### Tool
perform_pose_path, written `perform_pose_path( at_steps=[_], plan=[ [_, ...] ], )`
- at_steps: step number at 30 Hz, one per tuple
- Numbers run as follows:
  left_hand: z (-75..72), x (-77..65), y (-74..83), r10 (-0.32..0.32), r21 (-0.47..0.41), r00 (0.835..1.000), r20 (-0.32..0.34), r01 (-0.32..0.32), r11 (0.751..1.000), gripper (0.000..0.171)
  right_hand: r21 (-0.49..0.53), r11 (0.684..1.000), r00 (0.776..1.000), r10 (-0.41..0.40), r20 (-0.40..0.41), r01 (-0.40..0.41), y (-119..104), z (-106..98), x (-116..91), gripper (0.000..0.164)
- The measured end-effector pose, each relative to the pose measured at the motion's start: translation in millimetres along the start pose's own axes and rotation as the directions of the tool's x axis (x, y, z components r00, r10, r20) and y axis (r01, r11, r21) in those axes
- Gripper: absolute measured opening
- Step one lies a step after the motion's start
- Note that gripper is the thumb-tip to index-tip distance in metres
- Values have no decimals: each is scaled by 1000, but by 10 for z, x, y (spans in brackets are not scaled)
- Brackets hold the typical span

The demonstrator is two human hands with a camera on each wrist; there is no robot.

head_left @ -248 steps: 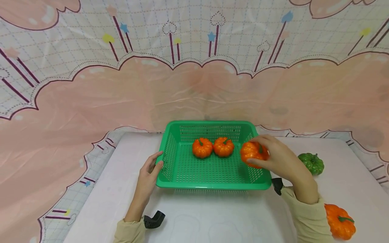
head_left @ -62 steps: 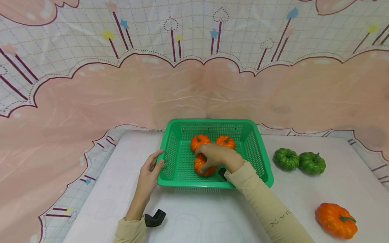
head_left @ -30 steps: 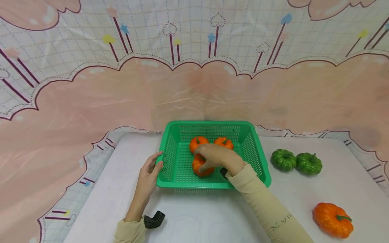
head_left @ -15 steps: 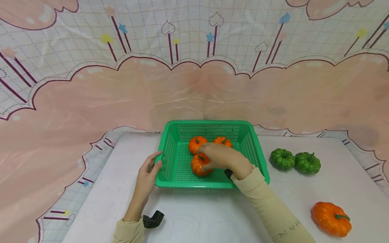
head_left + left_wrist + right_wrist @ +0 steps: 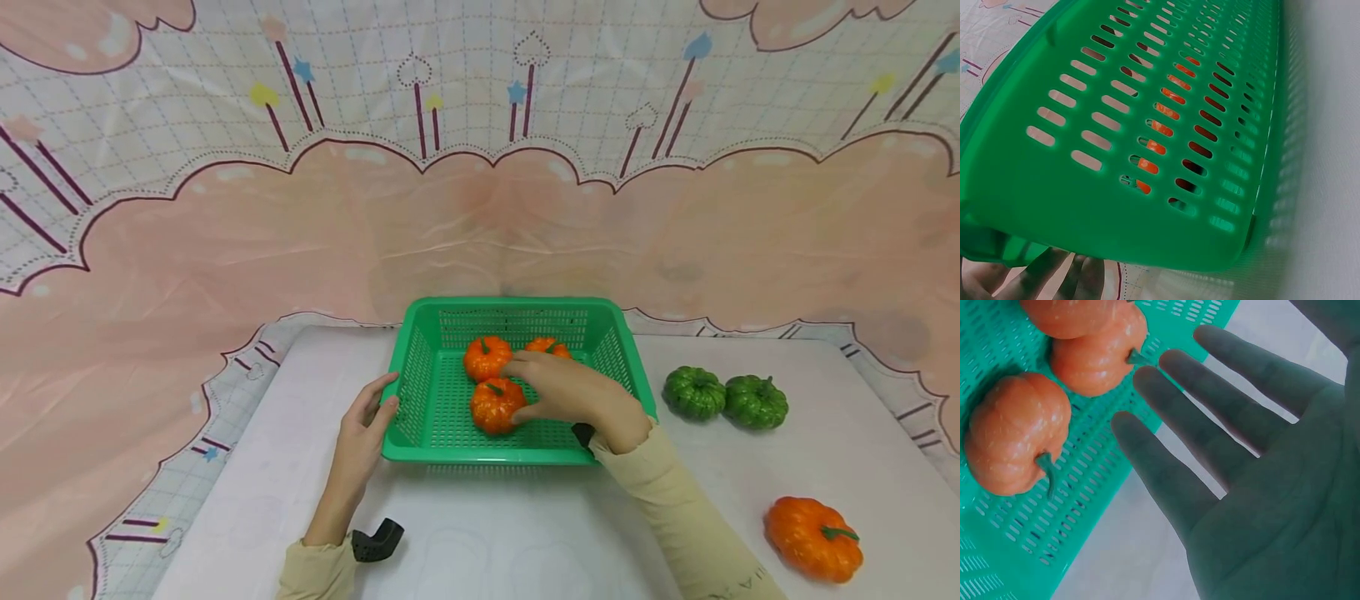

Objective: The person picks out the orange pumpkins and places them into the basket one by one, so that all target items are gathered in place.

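Three small orange pumpkins sit in a green plastic basket [image 5: 480, 455]: a back left pumpkin [image 5: 486, 358], a front pumpkin [image 5: 497, 406] and a back right pumpkin [image 5: 550, 345], partly hidden by my right hand. My right hand [image 5: 573, 390] hovers over the basket just right of the front pumpkin; in the right wrist view its fingers [image 5: 1172, 406] are straight and spread, holding nothing. At the basket's left rim, my left hand [image 5: 360, 437] touches the edge with fingertips and thumb. In the left wrist view, the basket's side hides most of that hand.
Right of the basket, a green pumpkin [image 5: 693, 393] and another green pumpkin [image 5: 755, 402] stand side by side on the white table [image 5: 480, 533]. A larger orange pumpkin [image 5: 813, 539] lies near the front right. A patterned cloth [image 5: 480, 225] hangs behind the table.
My right hand brought the third orange pumpkin from the basket's right side to the front of the other two, let go of it and drew back rightward. My left hand stayed at the rim.
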State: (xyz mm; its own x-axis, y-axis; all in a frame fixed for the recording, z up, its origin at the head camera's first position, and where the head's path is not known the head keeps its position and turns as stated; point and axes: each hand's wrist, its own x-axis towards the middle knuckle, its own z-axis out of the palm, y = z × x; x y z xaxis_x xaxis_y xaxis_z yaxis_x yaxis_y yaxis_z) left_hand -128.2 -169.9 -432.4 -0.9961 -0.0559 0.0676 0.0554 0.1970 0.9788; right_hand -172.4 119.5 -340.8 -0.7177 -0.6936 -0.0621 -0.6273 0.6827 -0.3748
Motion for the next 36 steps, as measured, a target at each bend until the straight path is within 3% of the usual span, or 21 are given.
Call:
perform_pose_path(
  at_steps=[36],
  plan=[
    [5, -16, 24, 3, -9, 1000, -3, -3, 1000, 43, -48, 998, 990, 35, -135, -42, 135, -78, -506, 53]
  ],
)
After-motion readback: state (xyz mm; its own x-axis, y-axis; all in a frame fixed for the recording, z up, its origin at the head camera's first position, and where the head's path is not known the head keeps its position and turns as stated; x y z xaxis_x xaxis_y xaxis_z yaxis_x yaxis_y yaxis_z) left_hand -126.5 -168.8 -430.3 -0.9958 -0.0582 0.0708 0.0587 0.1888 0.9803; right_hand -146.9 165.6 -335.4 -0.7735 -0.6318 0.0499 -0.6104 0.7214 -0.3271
